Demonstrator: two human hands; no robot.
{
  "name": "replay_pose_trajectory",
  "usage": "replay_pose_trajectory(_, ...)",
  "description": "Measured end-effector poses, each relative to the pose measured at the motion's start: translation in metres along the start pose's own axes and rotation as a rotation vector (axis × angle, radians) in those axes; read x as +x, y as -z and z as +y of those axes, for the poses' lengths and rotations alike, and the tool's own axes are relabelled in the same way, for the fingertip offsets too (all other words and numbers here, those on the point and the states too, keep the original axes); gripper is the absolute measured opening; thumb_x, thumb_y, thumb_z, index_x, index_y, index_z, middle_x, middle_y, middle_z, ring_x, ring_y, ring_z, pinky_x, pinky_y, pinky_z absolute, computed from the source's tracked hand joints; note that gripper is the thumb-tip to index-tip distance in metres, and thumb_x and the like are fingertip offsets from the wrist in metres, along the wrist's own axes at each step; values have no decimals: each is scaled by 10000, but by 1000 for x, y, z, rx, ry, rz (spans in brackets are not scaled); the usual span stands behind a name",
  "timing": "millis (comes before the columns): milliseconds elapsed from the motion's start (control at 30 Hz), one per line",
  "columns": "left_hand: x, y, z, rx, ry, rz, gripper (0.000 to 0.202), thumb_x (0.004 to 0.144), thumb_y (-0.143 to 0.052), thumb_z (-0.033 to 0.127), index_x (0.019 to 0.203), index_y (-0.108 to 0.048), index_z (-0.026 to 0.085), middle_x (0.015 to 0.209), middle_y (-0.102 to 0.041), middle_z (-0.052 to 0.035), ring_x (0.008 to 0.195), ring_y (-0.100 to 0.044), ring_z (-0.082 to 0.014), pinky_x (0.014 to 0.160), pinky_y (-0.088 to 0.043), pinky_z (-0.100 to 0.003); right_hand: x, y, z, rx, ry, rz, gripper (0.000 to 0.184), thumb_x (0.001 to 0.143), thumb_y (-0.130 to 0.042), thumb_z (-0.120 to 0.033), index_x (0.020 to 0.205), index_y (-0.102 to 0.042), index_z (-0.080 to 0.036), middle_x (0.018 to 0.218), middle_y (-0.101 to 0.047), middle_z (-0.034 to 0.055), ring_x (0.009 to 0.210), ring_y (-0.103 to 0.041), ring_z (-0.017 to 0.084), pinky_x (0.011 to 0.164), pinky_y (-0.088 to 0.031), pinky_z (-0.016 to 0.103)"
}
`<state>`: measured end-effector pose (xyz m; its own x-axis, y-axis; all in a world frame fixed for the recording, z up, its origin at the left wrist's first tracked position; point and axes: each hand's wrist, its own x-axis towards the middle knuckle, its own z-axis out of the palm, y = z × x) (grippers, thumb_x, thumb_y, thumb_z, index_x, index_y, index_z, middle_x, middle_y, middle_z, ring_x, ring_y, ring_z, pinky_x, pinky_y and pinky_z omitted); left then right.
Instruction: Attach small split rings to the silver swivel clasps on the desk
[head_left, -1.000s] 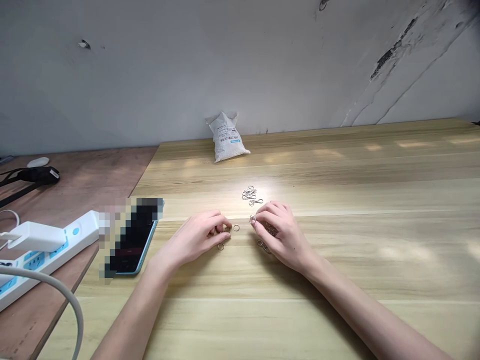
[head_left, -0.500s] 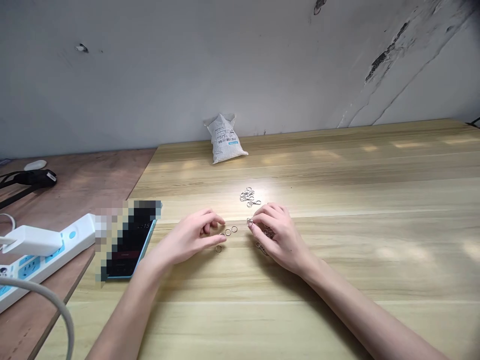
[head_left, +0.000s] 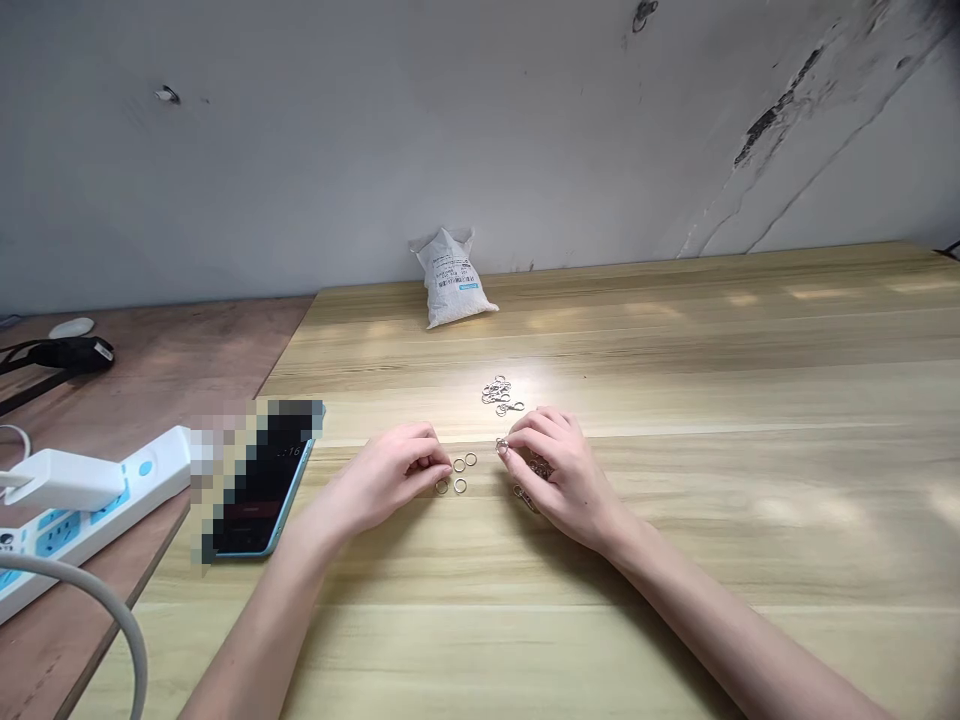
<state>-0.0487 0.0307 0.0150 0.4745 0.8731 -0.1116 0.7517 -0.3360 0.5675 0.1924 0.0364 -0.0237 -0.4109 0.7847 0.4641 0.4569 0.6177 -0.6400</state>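
Observation:
Several small metal split rings [head_left: 459, 475] lie loose on the light wood table [head_left: 712, 560], just beyond the fingertips of my left hand [head_left: 386, 480]. That hand's fingers are curled together, and nothing shows between them. My right hand [head_left: 559, 475] pinches a small metal ring [head_left: 502, 446] between thumb and forefinger. A heap of metal lobster clasps [head_left: 496, 391] lies just beyond it. More metal clasps [head_left: 537, 466] sit partly hidden under the right palm.
A phone in a blue case [head_left: 262, 495], partly pixelated, lies left of my left hand. Beyond the table's left edge are a white power strip [head_left: 97, 505] with a plug, a grey cable, and a black strap [head_left: 71, 353]. A white printed bag [head_left: 452, 280] stands against the wall.
My left hand has closed its fingers and drawn in slightly. The loose rings before it now number four and sit closer together. My right hand has barely moved.

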Motion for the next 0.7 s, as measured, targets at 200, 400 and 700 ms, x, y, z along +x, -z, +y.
replay_pose_trajectory(200, 1, -2, -1, -15, -10, 19, 146, 912, -579, 286, 840, -679, 208, 882, -623, -14, 793, -582, -143, 684, -433, -257, 0, 0, 1, 6, 1, 1, 125, 925, -529, -180, 819, -591, -202, 817, -630, 27, 835, -543, 187, 853, -364, 384)
replay_pose_trajectory(400, 0, 1, -7, 28, -12, 30, 172, 915, -568, 263, 811, -689, 202, 839, -627, -16, 749, -584, -142, 655, -428, -257, 0, -1, 1, 14, 2, 4, 121, 923, -533, -178, 821, -594, -198, 810, -622, 23, 829, -539, 179, 851, -361, 376)
replay_pose_trajectory(700, 3, -5, 0, -19, -155, 199, 96, 936, -541, 200, 870, -608, 182, 923, -660, -24, 836, -607, -139, 745, -472, -267, 1, 0, 1, 27, 25, 6, 135, 927, -524, -186, 815, -599, -197, 790, -617, 23, 804, -532, 172, 837, -365, 364)
